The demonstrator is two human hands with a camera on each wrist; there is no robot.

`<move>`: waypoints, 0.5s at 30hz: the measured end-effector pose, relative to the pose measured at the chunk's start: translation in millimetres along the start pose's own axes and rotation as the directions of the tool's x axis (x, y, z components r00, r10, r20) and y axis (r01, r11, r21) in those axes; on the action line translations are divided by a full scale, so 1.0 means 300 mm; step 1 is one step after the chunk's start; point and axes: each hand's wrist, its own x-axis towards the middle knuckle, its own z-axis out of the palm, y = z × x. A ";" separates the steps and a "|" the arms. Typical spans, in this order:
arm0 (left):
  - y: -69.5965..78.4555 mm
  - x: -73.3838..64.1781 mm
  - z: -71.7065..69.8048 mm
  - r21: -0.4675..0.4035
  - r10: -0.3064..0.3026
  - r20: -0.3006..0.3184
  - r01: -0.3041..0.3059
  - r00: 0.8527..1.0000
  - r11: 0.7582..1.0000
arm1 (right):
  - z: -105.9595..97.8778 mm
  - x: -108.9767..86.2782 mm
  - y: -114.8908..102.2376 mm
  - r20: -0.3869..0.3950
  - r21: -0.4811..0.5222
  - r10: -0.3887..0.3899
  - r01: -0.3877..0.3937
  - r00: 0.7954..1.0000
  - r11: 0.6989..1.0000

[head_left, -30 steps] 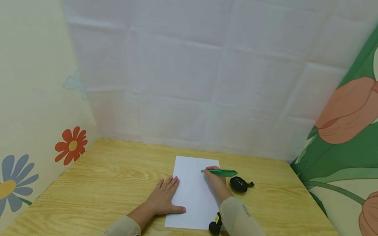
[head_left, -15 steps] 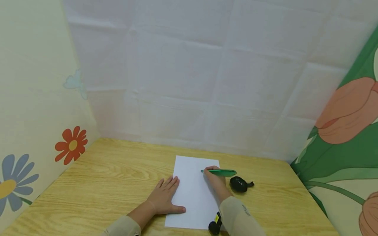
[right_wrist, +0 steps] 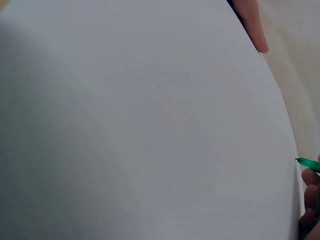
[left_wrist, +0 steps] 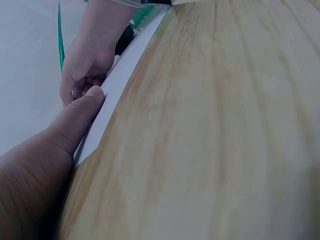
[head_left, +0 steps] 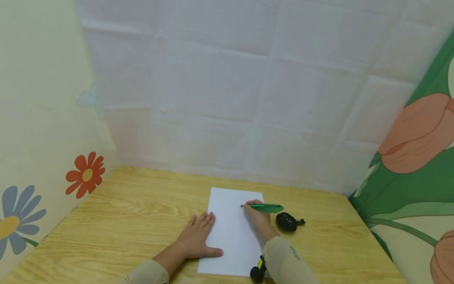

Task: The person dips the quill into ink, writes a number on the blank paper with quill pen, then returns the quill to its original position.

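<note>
One white sheet of paper [head_left: 232, 232] lies lengthwise before the person on a wood-grained table [head_left: 142, 221], near the middle of my forward view. The left hand [head_left: 196, 238] rests flat across its left edge, fingers straight and thumb spread wide over the lower part of the sheet. The right hand [head_left: 258, 217] is narrowed about a green pen [head_left: 269, 208], pinching it near the writing end; the shaft points away to the right, and the tip lies over the upper part of the sheet. From my station I cannot tell whether the tip touches the surface.

To the right of that hand, just beside the far end of the pen, a rounded, glossy black object [head_left: 286, 222] with a short strap-like tail rests on the table. A smaller black device [head_left: 258, 270] with a yellow patch appears at the sheet's lower right corner, against the right sleeve [head_left: 287, 256]; how it is fixed I cannot make out. Behind the table I see a creased white cloth [head_left: 213, 90], flanked by a cream panel [head_left: 42, 118] with printed flowers on the left and a green floral panel [head_left: 418, 181] on the right.
</note>
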 end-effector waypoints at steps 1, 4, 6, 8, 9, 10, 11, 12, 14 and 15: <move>0.001 -0.001 -0.001 -0.002 0.000 -0.001 0.000 1.000 1.000 | 0.001 -0.001 0.000 0.000 -0.003 0.005 -0.005 1.000 1.000; 0.004 -0.003 -0.004 -0.004 -0.001 -0.001 0.001 1.000 1.000 | 0.003 -0.004 -0.002 0.000 -0.035 0.000 0.000 1.000 0.999; 0.005 -0.003 -0.004 -0.005 -0.003 -0.001 0.003 1.000 1.000 | 0.004 -0.005 -0.002 0.004 -0.051 0.002 -0.001 1.000 0.999; 0.005 -0.004 -0.004 -0.004 -0.005 0.000 0.005 1.000 1.000 | 0.005 -0.005 -0.001 0.008 -0.061 -0.001 0.002 1.000 0.998; 0.006 -0.004 -0.005 -0.004 -0.005 0.000 0.005 1.000 1.000 | 0.005 -0.004 -0.001 0.011 -0.061 -0.002 0.003 1.000 0.998; 0.006 -0.004 -0.005 -0.004 -0.005 -0.001 0.005 1.000 1.000 | 0.005 -0.004 -0.001 0.012 -0.060 0.000 0.001 1.000 0.998; 0.007 -0.004 -0.006 -0.005 -0.005 -0.001 0.005 1.000 1.000 | 0.005 -0.003 0.000 0.015 -0.057 -0.001 0.002 1.000 0.998; 0.007 -0.005 -0.006 -0.006 -0.005 -0.001 0.005 1.000 1.000 | 0.006 -0.003 0.000 0.017 -0.054 -0.002 0.003 1.000 0.999; 0.007 -0.005 -0.006 -0.008 -0.005 -0.001 0.005 1.000 1.000 | 0.007 -0.002 0.000 0.021 -0.047 -0.005 0.006 1.000 0.999; 0.007 -0.004 -0.006 -0.010 -0.005 -0.002 0.005 1.000 1.000 | 0.007 -0.002 0.000 0.023 -0.047 -0.005 0.006 1.000 0.999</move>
